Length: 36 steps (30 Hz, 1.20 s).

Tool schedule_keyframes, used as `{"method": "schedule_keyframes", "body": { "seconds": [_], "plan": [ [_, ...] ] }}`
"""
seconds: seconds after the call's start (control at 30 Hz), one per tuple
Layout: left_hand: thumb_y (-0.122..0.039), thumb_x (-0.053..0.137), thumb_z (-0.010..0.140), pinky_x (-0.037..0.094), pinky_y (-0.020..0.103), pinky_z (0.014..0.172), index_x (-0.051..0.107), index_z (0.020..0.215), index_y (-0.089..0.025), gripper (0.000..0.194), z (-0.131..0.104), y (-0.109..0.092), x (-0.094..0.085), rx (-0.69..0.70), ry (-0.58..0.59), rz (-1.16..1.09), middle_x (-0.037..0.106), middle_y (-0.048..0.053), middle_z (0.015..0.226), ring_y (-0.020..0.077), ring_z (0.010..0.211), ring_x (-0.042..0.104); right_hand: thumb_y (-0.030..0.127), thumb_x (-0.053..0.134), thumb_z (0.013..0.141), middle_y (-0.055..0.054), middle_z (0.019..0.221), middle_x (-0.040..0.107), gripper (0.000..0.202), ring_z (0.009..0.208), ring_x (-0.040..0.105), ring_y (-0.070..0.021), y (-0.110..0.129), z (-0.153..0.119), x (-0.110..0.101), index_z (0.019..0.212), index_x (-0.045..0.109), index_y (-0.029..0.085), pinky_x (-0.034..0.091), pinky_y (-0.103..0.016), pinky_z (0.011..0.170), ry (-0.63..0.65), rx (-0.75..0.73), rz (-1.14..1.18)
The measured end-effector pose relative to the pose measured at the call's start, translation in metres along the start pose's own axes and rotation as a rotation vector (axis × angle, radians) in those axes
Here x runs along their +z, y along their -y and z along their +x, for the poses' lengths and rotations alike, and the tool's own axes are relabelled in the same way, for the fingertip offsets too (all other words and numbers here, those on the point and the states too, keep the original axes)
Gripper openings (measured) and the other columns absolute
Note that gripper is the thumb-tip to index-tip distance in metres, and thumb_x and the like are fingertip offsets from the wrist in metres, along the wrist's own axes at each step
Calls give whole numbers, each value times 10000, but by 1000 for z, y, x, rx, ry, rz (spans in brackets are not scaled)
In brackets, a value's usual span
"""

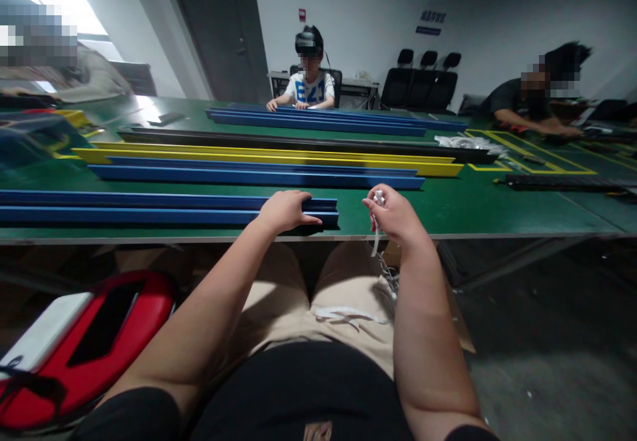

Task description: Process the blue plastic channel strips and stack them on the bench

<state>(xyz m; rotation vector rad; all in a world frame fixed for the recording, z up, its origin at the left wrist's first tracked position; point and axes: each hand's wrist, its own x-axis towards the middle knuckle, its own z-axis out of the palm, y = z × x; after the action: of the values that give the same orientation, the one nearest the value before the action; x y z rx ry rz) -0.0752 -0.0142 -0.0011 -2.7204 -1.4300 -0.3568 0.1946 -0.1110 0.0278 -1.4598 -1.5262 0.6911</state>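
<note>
A long blue rail (149, 214) lies along the front edge of the green table. My left hand (288, 211) rests on it near its right end, thumb and fingers spread apart over the rail. Just past that end, my right hand (391, 212) is closed in a pinch on a small white piece (379, 197), and a thin white strip (376, 242) hangs below the fingers. What exactly the white piece is cannot be made out.
Beyond the near rail lie another blue rail (259, 174), a yellow rail (279, 156) and a black rail (308, 141). White plastic bags (468, 142) sit at the right. Three people are around the table (478, 205). A red stool (149, 302) stands at lower left.
</note>
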Motion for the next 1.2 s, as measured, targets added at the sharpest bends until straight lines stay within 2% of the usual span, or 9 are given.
{"method": "schedule_keyframes", "body": {
  "seconds": [0.2, 0.3, 0.4, 0.53, 0.63, 0.73, 0.97, 1.07, 1.2],
  "plan": [
    [-830, 587, 745, 456, 359, 935, 606, 1317, -250, 815, -3, -4, -1, 12, -2, 43, 705, 93, 1250, 305, 1129, 651, 498, 645, 844, 16, 613, 597, 290, 506, 548, -141, -4, 2, 1, 885, 644, 211, 417, -255, 472, -2, -26, -43],
    [-830, 578, 755, 449, 358, 936, 604, 1311, -235, 815, -4, -6, -1, 15, -8, 64, 707, 108, 1233, 304, 1125, 650, 514, 632, 853, -31, 746, 684, 317, 554, 568, -134, -2, 0, 0, 870, 642, 198, 445, -251, 493, -4, -29, 10],
    [-830, 574, 758, 445, 351, 937, 603, 1310, -236, 812, -5, -6, -1, 8, -6, 82, 708, 110, 1222, 300, 1122, 652, 536, 651, 842, -64, 862, 732, 357, 599, 585, -133, 4, -3, 0, 951, 645, 196, 450, -244, 503, -32, -50, 106],
    [-815, 575, 774, 445, 358, 934, 602, 1313, -222, 802, -5, -6, 1, 17, -21, 101, 709, 120, 1202, 304, 1112, 652, 586, 677, 822, -2, 652, 656, 422, 519, 570, -141, 9, -4, 2, 1006, 626, 210, 437, -250, 473, 4, -23, 222],
    [-811, 571, 780, 444, 358, 931, 598, 1316, -220, 798, -5, -6, 2, 22, -16, 105, 709, 120, 1199, 302, 1105, 653, 617, 682, 816, 42, 521, 545, 426, 455, 532, -146, 9, -5, 0, 952, 629, 217, 412, -257, 447, -30, -40, 177],
    [-817, 559, 783, 441, 355, 927, 598, 1307, -221, 795, -5, -6, 3, 25, -21, 107, 709, 118, 1193, 297, 1100, 653, 660, 681, 801, 44, 522, 517, 458, 439, 491, -136, 8, -5, -4, 913, 639, 217, 379, -258, 434, -74, -47, 112],
    [-823, 564, 774, 440, 356, 919, 597, 1298, -226, 796, -5, -8, 2, 13, -25, 112, 712, 116, 1189, 299, 1096, 654, 731, 659, 783, 23, 616, 529, 520, 491, 453, -118, 19, -15, -12, 831, 611, 215, 320, -248, 458, -90, -56, 116],
    [-817, 570, 775, 440, 358, 915, 601, 1287, -224, 785, -5, -8, 2, 15, -27, 111, 712, 117, 1186, 299, 1089, 657, 733, 615, 819, 24, 591, 510, 518, 501, 445, -121, 24, -21, -21, 774, 579, 218, 313, -250, 482, -19, -68, -25],
    [-805, 578, 779, 439, 368, 913, 605, 1279, -220, 769, -5, -8, 3, 17, -32, 108, 712, 120, 1183, 307, 1086, 658, 692, 626, 831, -2, 616, 568, 503, 551, 469, -134, 29, -28, -43, 689, 568, 213, 308, -261, 526, 84, -98, -401]
  ]
}}
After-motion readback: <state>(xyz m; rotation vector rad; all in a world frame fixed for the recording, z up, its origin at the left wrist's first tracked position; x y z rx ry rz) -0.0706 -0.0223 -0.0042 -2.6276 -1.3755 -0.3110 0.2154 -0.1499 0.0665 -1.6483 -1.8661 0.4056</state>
